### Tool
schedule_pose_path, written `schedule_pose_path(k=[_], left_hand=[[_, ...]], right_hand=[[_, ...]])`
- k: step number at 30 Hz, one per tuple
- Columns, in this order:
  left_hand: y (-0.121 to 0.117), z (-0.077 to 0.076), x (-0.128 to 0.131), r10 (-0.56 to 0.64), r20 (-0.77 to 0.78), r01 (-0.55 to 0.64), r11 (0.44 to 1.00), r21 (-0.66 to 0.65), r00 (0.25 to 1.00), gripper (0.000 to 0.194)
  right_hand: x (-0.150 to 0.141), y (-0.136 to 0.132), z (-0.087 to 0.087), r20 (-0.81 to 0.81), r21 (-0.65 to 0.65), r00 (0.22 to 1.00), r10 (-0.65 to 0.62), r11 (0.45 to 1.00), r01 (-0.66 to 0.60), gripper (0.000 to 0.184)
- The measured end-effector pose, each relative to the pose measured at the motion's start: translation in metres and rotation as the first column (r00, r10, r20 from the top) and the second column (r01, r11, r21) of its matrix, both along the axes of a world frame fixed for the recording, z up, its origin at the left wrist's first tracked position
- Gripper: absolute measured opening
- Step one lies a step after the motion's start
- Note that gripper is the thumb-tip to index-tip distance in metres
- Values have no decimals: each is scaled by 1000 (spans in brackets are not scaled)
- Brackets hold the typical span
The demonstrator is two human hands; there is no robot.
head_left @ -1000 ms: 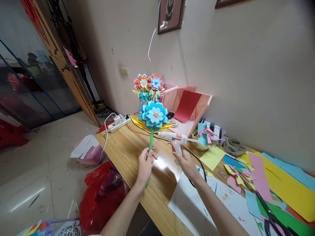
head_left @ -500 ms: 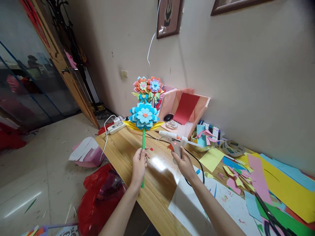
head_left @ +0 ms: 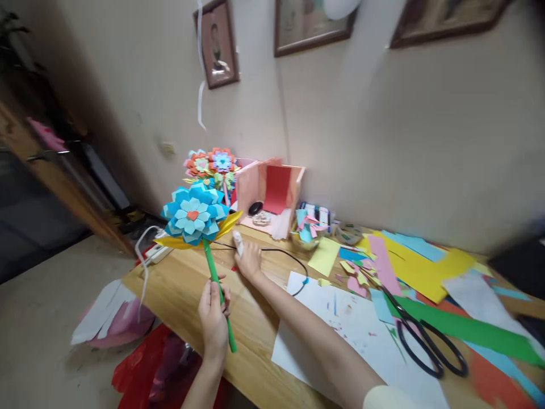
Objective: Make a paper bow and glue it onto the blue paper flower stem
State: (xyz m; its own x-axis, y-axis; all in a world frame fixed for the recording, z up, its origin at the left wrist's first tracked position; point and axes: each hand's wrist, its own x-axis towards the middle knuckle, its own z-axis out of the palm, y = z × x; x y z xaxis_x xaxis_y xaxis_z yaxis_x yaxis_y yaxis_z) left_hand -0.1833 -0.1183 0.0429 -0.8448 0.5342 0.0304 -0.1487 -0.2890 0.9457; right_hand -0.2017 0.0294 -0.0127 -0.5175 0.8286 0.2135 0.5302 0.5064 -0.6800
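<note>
leaning now and farther left than half a second ago, the blue paper flower (head_left: 192, 215) is left of centre, its green stem (head_left: 212, 261) clasped by the left hand (head_left: 215, 315); just beyond, near mid-frame, the right hand (head_left: 249, 261) curls its fingers round the mostly hidden glue gun (head_left: 237, 243); farther back are smaller paper flowers (head_left: 222, 161).

Room, one, domestic by appearance, its corner before me in use for paper craft. On the wall (head_left: 361, 142): three framed pictures (head_left: 217, 48). At left: wooden door (head_left: 59, 184). My wooden table (head_left: 174, 284), strewn with coloured sheets (head_left: 404, 272), scraps (head_left: 355, 284), black scissors (head_left: 401, 312) and markers (head_left: 324, 218). In my left hand (head_left: 214, 312): blue paper flower (head_left: 193, 215). Behind it: further paper flowers (head_left: 222, 161).
</note>
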Motion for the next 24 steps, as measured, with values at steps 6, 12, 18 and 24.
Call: schedule_pose_path(k=[6, 12, 18, 24], left_hand=[[41, 13, 36, -243, -26, 244, 969, 38, 970, 27], [91, 3, 79, -507, -30, 507, 858, 80, 862, 24], [122, -9, 114, -608, -25, 607, 789, 96, 794, 25], [139, -15, 122, -588, -72, 592, 801, 88, 806, 25]], right_hand=[[126, 50, 11, 25, -86, 989, 149, 986, -146, 28], [310, 134, 12, 92, -128, 928, -361, 920, 370, 21], [339, 152, -3, 59, -238, 950, -308, 919, 313, 40], [339, 133, 11, -116, -307, 978, -171, 943, 128, 30]])
